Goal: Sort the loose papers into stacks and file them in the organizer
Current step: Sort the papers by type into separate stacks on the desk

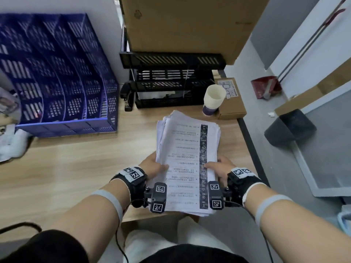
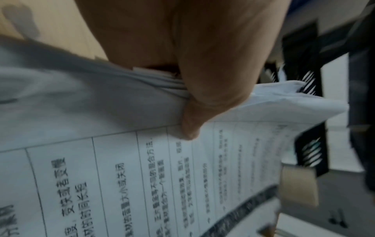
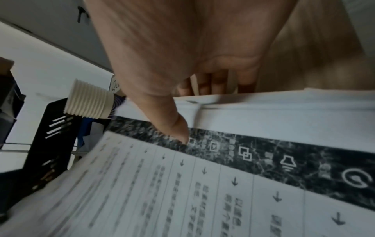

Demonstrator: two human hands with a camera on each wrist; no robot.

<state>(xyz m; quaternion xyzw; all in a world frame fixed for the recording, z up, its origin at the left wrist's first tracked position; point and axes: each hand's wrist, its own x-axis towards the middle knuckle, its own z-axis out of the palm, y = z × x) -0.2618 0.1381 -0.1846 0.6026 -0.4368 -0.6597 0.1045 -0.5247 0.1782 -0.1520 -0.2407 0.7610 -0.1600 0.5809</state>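
- Blue organizer [image 1: 62, 76] stands at the desk's far left, its slots facing the person.
- Black trays [image 1: 171, 80] sit stacked at the back, under a cardboard box [image 1: 186, 25].
- Left hand [image 1: 153, 166] grips the left edge of the papers [image 1: 188, 160], thumb on top, fingers beneath.
- The papers, a thick uneven stack, are held above the desk [image 1: 76, 168] near its front edge, between both hands.
- Right hand [image 1: 220, 166] grips the right edge, thumb pressing the dark printed strip.
- Stacked paper cups [image 1: 213, 99] stand just beyond the papers.
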